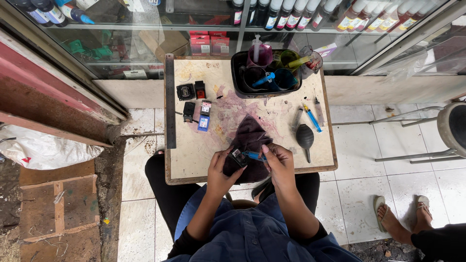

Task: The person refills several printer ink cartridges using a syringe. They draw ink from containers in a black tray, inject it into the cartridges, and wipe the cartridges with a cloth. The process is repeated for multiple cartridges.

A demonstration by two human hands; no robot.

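Overhead, the lines below ran from the biggest thing to the smallest.

Table: a small wooden table (194, 155) stood against a glass display case (145, 43), its top stained purple and pink around the middle.
Person: someone in a blue denim top and dark trousers sat at the near edge, knees under the tabletop.
Bystander: a second person's feet in pale sandals (400, 213) rested on the white floor tiles at lower right, well apart from the table.
Tray: a black tub (239, 73) sat at the far edge, holding cups of magenta, yellow, and blue ink with syringes standing in them.
Ruler: a long dark metal ruler (170, 102) lay along the left edge of the tabletop.
Cloth: a dark purple rag (250, 138) was spread near the front edge, under both hands.
Blower: a black rubber bulb blower (305, 138) lay to the right of the rag, beside a blue syringe (312, 118).
Spare cartridges: four ink cartridges (194, 104) lay in a loose group to the left of the stain.
Left hand: the left hand (221, 170) was closed around a small black ink cartridge (238, 156), gripping it over the rag.
Right hand: the right hand (277, 162) pinched a blue-barrelled syringe (253, 155), whose tip met the cartridge.
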